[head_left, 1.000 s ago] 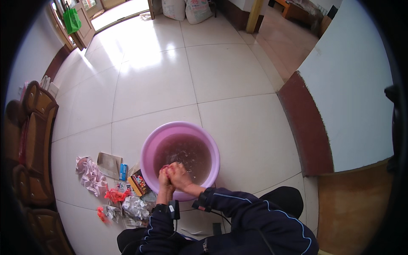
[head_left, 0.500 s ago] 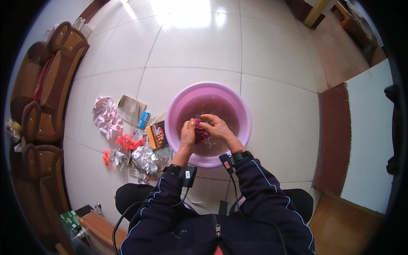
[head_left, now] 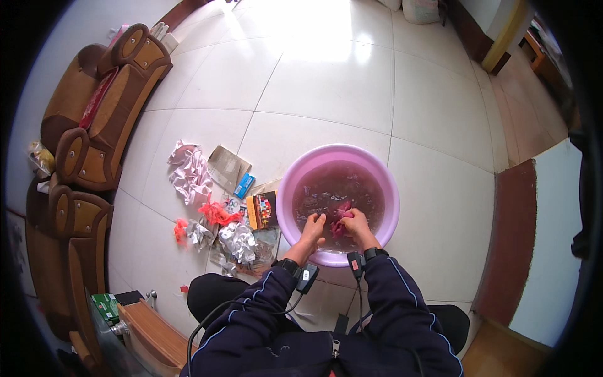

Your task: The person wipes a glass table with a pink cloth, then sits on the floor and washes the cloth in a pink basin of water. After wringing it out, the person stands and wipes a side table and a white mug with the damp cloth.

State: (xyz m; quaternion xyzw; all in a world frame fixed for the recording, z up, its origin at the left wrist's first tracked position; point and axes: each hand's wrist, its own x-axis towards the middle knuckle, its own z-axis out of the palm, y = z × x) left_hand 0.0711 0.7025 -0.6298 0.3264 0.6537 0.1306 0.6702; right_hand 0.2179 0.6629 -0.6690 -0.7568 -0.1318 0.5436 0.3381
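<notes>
A pink plastic basin (head_left: pixel 394 207) with murky brownish water (head_left: pixel 336 182) stands on the floor in front of me. Over its near part, my right hand (head_left: pixel 358 227) grips a wet dark-red cloth (head_left: pixel 341 221), which hangs at the water's surface. My left hand (head_left: pixel 311 231) is at the basin's near left side, fingers apart and holding nothing, a little to the left of the cloth. Both wrists wear dark bands with small black boxes on cables.
Left of the basin lie crumpled pink paper (head_left: pixel 190 173), silver foil (head_left: pixel 238 242), red plastic scraps (head_left: pixel 220 213), a blue box (head_left: pixel 244 185), a dark yellow-edged box (head_left: pixel 262 210) and flattened cardboard (head_left: pixel 227 166). A brown sofa (head_left: pixel 88 157) lines the left wall. A low wall (head_left: pixel 546 232) stands at right.
My left hand has let go of the cloth and moved apart from it. My right hand now holds the cloth lower, at the water. The whole view has shifted.
</notes>
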